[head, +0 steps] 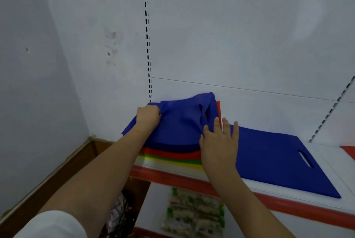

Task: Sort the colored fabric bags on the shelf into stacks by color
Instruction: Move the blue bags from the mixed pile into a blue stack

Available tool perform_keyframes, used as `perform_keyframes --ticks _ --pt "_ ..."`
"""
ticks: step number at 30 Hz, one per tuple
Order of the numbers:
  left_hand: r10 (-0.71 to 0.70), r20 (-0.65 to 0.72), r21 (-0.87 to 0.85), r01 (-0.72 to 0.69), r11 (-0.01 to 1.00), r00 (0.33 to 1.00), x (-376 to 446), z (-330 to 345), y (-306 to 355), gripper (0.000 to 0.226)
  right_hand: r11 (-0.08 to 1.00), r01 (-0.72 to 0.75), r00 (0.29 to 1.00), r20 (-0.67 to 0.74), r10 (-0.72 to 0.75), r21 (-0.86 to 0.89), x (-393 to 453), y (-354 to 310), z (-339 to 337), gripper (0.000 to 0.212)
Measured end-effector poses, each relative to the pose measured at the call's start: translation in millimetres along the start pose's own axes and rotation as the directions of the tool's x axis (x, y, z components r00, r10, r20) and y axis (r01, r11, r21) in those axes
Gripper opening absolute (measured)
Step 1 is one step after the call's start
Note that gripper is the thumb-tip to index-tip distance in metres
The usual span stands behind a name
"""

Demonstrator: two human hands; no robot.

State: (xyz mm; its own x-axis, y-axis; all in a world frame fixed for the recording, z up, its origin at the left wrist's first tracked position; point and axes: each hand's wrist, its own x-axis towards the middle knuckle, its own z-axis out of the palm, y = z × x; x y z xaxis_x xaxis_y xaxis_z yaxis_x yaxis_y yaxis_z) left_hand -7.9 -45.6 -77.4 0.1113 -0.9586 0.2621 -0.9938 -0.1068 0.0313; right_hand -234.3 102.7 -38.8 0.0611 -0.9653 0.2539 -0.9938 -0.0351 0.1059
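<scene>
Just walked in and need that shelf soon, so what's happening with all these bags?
A person is sorting fabric bags by color. The left hand grips the top blue bag of a mixed pile with red, green and yellow layers below. The right hand lies with straight fingers at that bag's edge, beside a flat blue bag on the shelf.

Your left hand [148,115]: fist curled tight, gripping blue fabric, forearm stretched forward, white sleeve at elbow. Your right hand [219,141]: palm down, fingers straight and spread, pressing flat, arm bare, reaching forward.
</scene>
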Motion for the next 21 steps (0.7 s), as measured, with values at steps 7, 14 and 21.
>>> perform_keyframes --ticks 7,14,21 --pt "0.008 -0.155 -0.273 -0.050 0.961 0.988 -3 -39 0 0.032 0.972 -0.060 0.967 -0.228 0.114 0.228 7 12 -13 0.045" --pt "0.065 -0.382 -0.300 -0.191 0.935 0.922 -8 -98 51 0.037 0.607 0.190 0.850 -0.438 0.291 0.772 -2 66 -24 0.041" --pt "0.141 -0.371 -0.565 -0.343 0.751 0.918 -11 -133 148 0.045 0.188 0.115 0.745 -0.209 0.633 0.976 -9 164 -9 0.029"
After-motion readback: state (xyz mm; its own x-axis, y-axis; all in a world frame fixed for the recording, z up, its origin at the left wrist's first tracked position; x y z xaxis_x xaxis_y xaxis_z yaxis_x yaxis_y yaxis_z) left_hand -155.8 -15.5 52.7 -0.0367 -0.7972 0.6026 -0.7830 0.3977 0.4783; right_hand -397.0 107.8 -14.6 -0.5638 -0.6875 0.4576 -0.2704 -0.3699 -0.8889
